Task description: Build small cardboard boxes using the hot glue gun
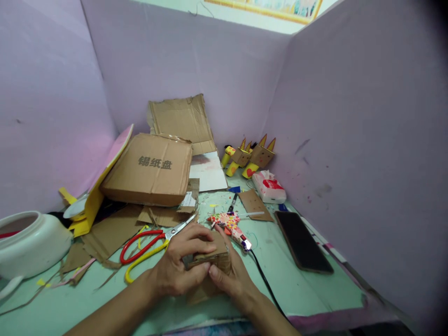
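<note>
Near the table's front edge, both my hands are closed around a small folded cardboard piece (217, 252). My left hand (184, 259) grips its left side, fingers over the top and thumb on the front. From the right, my right hand (233, 277) presses it, with the thumb at the front and a finger reaching behind. The underside is partly hidden by my hands. Just beyond them lies a floral-patterned hot glue gun (229, 224) with a clear glue stick (254, 214) out of its back. Scissors (154, 247) with red and yellow handles rest left of my hands.
A large cardboard box (149, 170) stands back left over cardboard scraps (112, 233). A white pot (31, 242) is at far left. Right are a phone (303, 240), a tissue pack (269, 186) and small horned cardboard figures (250, 156). A black cord (266, 280) crosses the front.
</note>
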Tool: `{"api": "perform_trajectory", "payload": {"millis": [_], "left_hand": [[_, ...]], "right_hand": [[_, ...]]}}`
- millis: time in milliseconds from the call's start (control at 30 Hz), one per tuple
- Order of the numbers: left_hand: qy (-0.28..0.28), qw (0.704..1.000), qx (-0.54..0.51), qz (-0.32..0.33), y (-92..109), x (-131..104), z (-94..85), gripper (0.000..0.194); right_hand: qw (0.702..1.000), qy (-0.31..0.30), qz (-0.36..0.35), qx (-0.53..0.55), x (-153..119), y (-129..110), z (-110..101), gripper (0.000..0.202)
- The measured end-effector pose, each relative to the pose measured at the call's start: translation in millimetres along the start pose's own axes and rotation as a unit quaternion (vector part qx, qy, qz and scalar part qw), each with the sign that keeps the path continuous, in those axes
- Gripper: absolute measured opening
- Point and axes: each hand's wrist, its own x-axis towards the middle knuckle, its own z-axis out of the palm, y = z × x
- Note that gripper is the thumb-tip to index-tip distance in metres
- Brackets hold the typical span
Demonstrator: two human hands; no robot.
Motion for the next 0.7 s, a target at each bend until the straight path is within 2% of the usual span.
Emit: {"api": "perform_trajectory", "payload": {"millis": [433,533,700], "left_hand": [[-0.005,1.000,0.013,0.010,-2.9,-2.4,0.8,0.039],[-0.003,1.000,0.003,-0.013,-5.9,-5.7,1.7,0.037],[-0.024,0.994,-0.040,-0.099,-7.2,-9.9,0.9,0.031]], "right_hand": [[1.000,-0.003,-0.003,0.006,1.7,-0.8,0.0,0.095],[1.000,0.003,-0.007,-0.004,3.5,2.3,-1.1,0.096],[1.000,0.013,0.002,0.002,4.6,1.3,-1.5,0.094]]}}
